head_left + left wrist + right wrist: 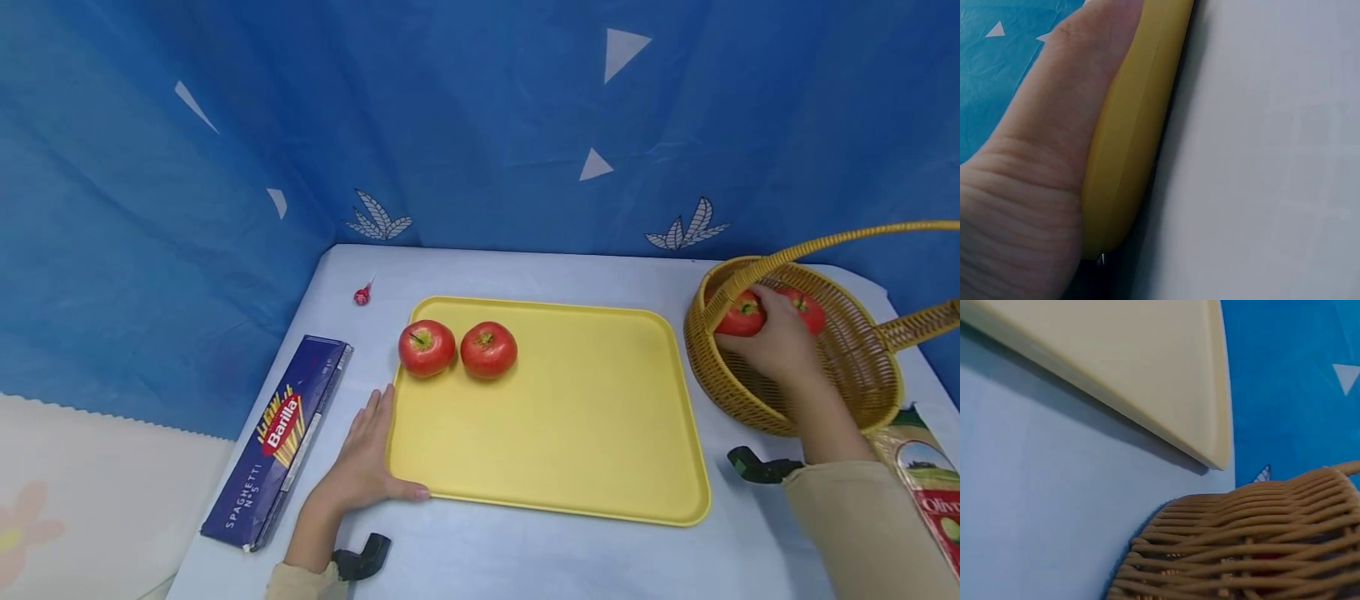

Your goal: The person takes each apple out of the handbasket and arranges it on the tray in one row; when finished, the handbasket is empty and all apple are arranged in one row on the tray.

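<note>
A yellow tray (585, 417) lies on the table. Two red apples, a left one (427, 348) and a right one (489, 350), sit at its far left corner. My left hand (366, 463) rests against the tray's near left corner, fingers straight along the left side and thumb on the front edge. In the left wrist view that thumb (1066, 81) lies along the tray's side (1129, 137). Inside the wicker basket (862, 400), my right hand (776, 342) grips a red apple (741, 315). Another apple (802, 310) is partly hidden behind that hand.
A blue spaghetti box (277, 442) lies left of the tray. Behind it is a small red wrapped item (363, 294). The basket's tall handle (847, 237) arches over its opening. A package with a red label (930, 475) lies at the right edge.
</note>
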Available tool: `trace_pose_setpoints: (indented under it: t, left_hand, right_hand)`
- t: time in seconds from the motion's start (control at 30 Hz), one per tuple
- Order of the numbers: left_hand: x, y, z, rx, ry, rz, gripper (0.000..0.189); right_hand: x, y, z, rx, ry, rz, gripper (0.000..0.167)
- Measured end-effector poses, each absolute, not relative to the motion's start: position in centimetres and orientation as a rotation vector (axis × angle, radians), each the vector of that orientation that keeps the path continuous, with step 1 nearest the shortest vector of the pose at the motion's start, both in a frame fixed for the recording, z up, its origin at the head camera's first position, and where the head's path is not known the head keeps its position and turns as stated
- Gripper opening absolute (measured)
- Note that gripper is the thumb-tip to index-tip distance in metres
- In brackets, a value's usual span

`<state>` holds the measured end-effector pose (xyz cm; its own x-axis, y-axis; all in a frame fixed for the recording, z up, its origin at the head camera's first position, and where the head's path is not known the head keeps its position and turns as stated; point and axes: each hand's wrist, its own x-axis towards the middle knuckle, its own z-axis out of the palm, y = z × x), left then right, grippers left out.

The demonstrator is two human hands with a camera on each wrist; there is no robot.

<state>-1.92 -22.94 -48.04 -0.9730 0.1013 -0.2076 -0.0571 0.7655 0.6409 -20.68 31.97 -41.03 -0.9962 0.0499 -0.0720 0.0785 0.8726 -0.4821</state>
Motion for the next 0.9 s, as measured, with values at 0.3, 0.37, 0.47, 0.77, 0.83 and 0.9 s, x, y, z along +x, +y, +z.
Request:
trace_pose_setpoints:
  t: [0.3,0.37,0.47,0.77,0.83,0.9]
  left_hand:
    - [-1.9,-22.9,-48.0,0.029,2.731,1.002,0.159]
    - [-1.9,-22.9,-48.0,0.031,2.73,1.003,0.159]
    - [-1.9,-22.9,-48.0,0.035,2.731,1.002,0.159]
    - [-1.9,-22.9,-48.0,0.033,2.735,1.001,0.159]
    - [-1.8,-23.0,-48.0,0.036,2.734,1.004,0.159]
    - [-1.8,-23.0,-48.0,0.038,2.734,1.004,0.159]
  right_hand:
    - [-16.9,32.6,-38.9,0.192,3.061,-0.773,0.108]
    - [-16.0,32.7,-38.4,0.224,3.082,-0.748,0.106]
    - [-14.7,32.7,-37.4,0.26,3.123,-0.706,0.103]
    - [-10.6,30.5,-34.5,0.221,3.21,-0.774,0.099]
    - [-9.8,29.5,-33.9,0.146,3.247,-0.811,0.1]
    - [-9.2,28.4,-33.4,0.059,3.276,-0.853,0.101]
